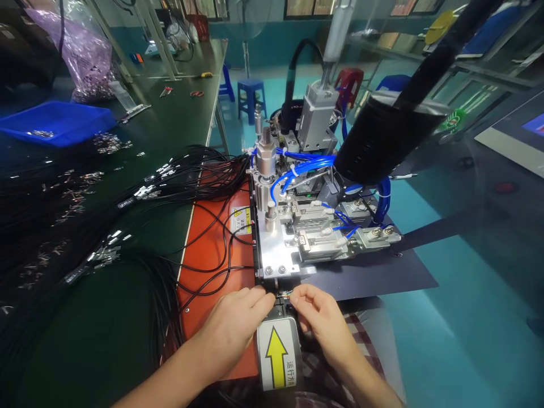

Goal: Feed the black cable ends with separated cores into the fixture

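Observation:
At the near end of the machine [276, 249], both of my hands meet over a small dark fixture. My left hand [240, 314] is closed, thumb and fingers together at the end of a cable; its fingertips are partly hidden. Between the hands show the cable's thin coloured wires [285, 294]. My right hand [321, 314] pinches these wires between thumb and forefinger from the right side. Just below the hands is a white label with a yellow arrow [277, 357] on the machine's front piece.
Bundles of black cables [148, 187] with shiny ends lie over the green table [85, 340] and the red base [212, 238]. A blue tray [59, 122] and a plastic bag [85, 51] stand far left. A black suction hose [382, 136] hangs over the machine at right, above blue air tubes [310, 165].

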A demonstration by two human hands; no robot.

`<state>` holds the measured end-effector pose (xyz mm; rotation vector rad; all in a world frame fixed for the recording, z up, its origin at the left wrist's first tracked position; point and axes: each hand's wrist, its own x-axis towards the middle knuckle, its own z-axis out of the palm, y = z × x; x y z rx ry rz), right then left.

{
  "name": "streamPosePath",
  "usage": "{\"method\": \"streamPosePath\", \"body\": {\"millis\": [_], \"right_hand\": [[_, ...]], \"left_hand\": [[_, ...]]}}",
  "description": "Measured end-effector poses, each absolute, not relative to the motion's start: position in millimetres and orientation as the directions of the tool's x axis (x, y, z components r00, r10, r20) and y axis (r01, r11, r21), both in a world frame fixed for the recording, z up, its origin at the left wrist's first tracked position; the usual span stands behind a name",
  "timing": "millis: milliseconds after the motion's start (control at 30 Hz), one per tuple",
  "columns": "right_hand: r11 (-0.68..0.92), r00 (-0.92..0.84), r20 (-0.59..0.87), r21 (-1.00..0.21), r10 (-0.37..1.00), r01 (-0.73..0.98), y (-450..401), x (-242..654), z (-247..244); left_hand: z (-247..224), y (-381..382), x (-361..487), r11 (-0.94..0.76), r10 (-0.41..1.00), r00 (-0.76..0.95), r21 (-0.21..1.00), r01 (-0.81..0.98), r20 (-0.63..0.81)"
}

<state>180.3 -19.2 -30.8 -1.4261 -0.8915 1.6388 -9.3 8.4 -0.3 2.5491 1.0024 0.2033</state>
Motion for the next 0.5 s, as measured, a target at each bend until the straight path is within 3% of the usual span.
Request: {"method": "streamPosePath", "body": {"millis": [100,300,500], "right_hand": [[-0.448,-0.093,-0.439,-0.884,0.893,-0.13,-19.4,180.7,-31.9],[-0.386,0.042,-0.396,-0.91,0.917,-0.153,-17.1,170.5,-28.8],[-0.403,0.029,-0.418,-0.89,0.908,-0.213,-15.3,167.2,-32.3]], "left_hand": [[0.4,8.7,-9.5,-0.656,0.686,0.728,0.428,0.622,-0.005],[0.9,8.6,-10.5,-0.66,0.683,0.731,0.433,0.614,0.004],[3.3,10.2,-8.2,-0.64,0.685,0.728,0.443,0.628,-0.041]]}}
